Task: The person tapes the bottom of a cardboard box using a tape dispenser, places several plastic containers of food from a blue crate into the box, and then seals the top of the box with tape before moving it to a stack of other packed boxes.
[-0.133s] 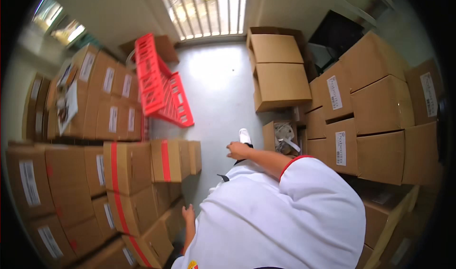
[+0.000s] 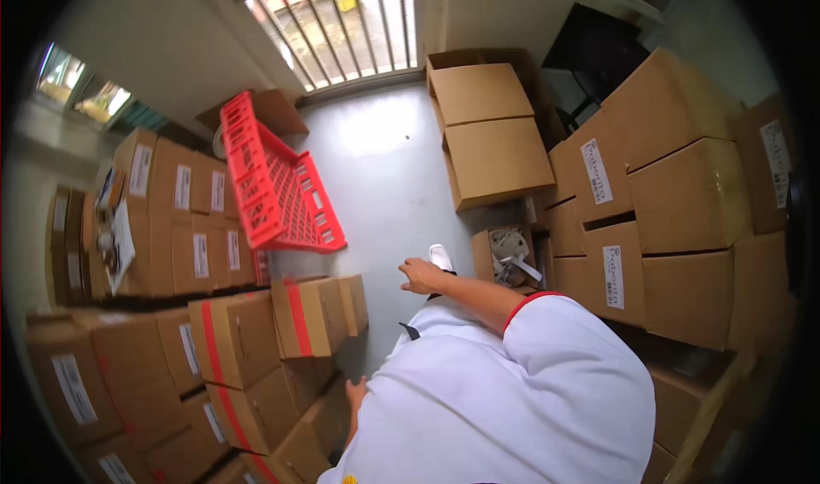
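Note:
My right hand (image 2: pixel 420 276) is held out in front of my body, above the grey floor and a white shoe (image 2: pixel 440 256). Its fingers are loosely bent and apart, with nothing in them. Low at my left side hangs my left hand (image 2: pixel 357 390), partly covered by my white shirt (image 2: pixel 504 390). The fingers I can see there are spread and hold nothing. Nearest to the left hand are stacked cardboard boxes (image 2: pixel 312 313) with red tape; I cannot tell whether it touches them.
Ahead on the left, a red plastic crate (image 2: pixel 286 185) stands tilted. Labelled cartons (image 2: pixel 201 189) are piled along the left. To the right are more cartons (image 2: pixel 683 198), two brown boxes (image 2: pixel 500 159) and an open box of odds and ends (image 2: pixel 508 249). A barred door (image 2: pixel 337 27) is ahead.
My view has shifted, so the barred door shows more fully and the left-hand boxes sit lower. Both arms keep nearly the same pose, and neither hand has taken hold of anything.

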`<move>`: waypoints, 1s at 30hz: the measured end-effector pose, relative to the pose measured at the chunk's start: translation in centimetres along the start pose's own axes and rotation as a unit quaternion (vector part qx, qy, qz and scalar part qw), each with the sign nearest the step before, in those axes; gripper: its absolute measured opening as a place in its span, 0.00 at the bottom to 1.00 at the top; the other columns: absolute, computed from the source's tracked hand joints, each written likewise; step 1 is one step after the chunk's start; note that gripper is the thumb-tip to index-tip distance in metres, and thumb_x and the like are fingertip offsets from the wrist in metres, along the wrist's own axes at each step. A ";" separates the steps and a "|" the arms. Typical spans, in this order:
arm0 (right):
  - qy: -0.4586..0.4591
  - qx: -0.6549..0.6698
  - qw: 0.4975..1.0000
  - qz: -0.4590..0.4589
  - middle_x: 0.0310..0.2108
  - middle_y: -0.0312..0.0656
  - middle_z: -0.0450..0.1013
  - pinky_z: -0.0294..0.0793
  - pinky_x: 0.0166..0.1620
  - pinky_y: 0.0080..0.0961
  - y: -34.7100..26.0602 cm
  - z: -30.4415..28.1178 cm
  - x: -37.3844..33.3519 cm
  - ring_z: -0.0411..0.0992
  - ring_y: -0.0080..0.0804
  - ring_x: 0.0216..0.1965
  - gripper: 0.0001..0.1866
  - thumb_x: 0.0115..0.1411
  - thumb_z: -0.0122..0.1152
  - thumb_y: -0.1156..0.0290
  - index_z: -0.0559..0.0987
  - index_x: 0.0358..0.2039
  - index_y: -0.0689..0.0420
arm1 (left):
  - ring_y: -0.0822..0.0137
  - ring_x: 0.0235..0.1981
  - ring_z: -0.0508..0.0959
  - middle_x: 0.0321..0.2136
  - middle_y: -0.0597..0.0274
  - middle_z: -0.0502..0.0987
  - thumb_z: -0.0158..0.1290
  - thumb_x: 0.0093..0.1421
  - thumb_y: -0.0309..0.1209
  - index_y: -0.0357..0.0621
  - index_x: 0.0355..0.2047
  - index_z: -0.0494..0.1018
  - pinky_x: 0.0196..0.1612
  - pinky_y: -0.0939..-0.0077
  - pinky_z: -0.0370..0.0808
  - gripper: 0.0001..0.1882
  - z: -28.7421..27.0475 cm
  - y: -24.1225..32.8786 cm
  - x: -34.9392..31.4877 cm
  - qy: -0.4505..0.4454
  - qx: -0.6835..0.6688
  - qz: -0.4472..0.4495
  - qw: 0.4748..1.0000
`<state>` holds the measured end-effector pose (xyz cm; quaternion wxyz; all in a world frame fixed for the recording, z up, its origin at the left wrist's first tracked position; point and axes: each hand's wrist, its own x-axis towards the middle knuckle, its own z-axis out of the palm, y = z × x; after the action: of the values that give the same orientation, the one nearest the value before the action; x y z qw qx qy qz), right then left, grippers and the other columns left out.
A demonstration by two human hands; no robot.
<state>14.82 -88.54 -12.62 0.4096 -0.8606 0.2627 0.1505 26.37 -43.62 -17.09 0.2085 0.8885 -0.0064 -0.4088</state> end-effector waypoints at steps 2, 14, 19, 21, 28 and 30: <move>0.076 0.053 0.995 0.017 0.65 0.57 0.66 0.65 0.67 0.46 2.2 -4.1 1.5 0.64 0.56 0.66 0.36 0.61 0.68 0.52 0.71 0.63 0.60 | 0.49 0.56 0.79 0.54 0.36 0.79 0.63 0.60 0.48 0.28 0.65 0.65 0.60 0.60 0.74 0.42 1.3 6.4 0.3 -0.038 0.065 0.045 0.996; 0.212 -0.090 0.963 0.142 0.54 0.58 0.72 0.75 0.55 0.52 21.1 -17.6 3.7 0.73 0.59 0.54 0.27 0.63 0.50 0.72 0.72 0.64 0.49 | 0.62 0.43 0.82 0.44 0.48 0.83 0.56 0.69 0.44 0.34 0.57 0.75 0.50 0.67 0.77 0.26 11.3 46.4 4.8 -0.189 -0.159 0.213 0.945; -0.006 -0.180 0.967 0.178 0.43 0.50 0.82 0.81 0.41 0.55 21.3 -15.5 8.7 0.82 0.50 0.41 0.27 0.65 0.52 0.67 0.73 0.65 0.37 | 0.55 0.45 0.83 0.48 0.49 0.83 0.58 0.66 0.47 0.43 0.58 0.76 0.53 0.63 0.78 0.27 11.3 45.0 2.6 -0.299 0.118 0.281 0.904; -0.084 -0.263 0.937 0.213 0.45 0.46 0.82 0.82 0.42 0.57 20.7 -15.7 10.0 0.83 0.46 0.42 0.28 0.65 0.56 0.62 0.71 0.66 0.38 | 0.55 0.49 0.83 0.49 0.50 0.83 0.57 0.66 0.49 0.45 0.59 0.76 0.54 0.63 0.77 0.28 9.1 42.3 2.4 -0.280 0.204 0.251 0.904; -0.162 -0.356 0.920 0.038 0.40 0.41 0.84 0.82 0.33 0.50 21.0 -18.1 10.5 0.83 0.45 0.39 0.10 0.63 0.59 0.60 0.87 0.37 0.47 | 0.56 0.47 0.84 0.44 0.50 0.85 0.63 0.60 0.43 0.40 0.47 0.82 0.53 0.65 0.78 0.22 5.5 25.6 5.8 0.012 -0.032 -0.005 0.999; -0.126 -0.401 0.899 -0.123 0.34 0.39 0.84 0.81 0.30 0.43 20.2 -18.7 9.5 0.83 0.41 0.36 0.10 0.59 0.62 0.60 0.87 0.28 0.49 | 0.57 0.46 0.84 0.43 0.51 0.85 0.63 0.59 0.42 0.40 0.46 0.82 0.52 0.65 0.79 0.21 5.0 24.8 4.7 0.040 -0.045 -0.023 0.998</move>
<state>11.80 -117.00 -18.20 0.0749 -0.9513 0.0184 0.2985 29.81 -68.95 -14.04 0.2389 0.8938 0.0411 -0.3774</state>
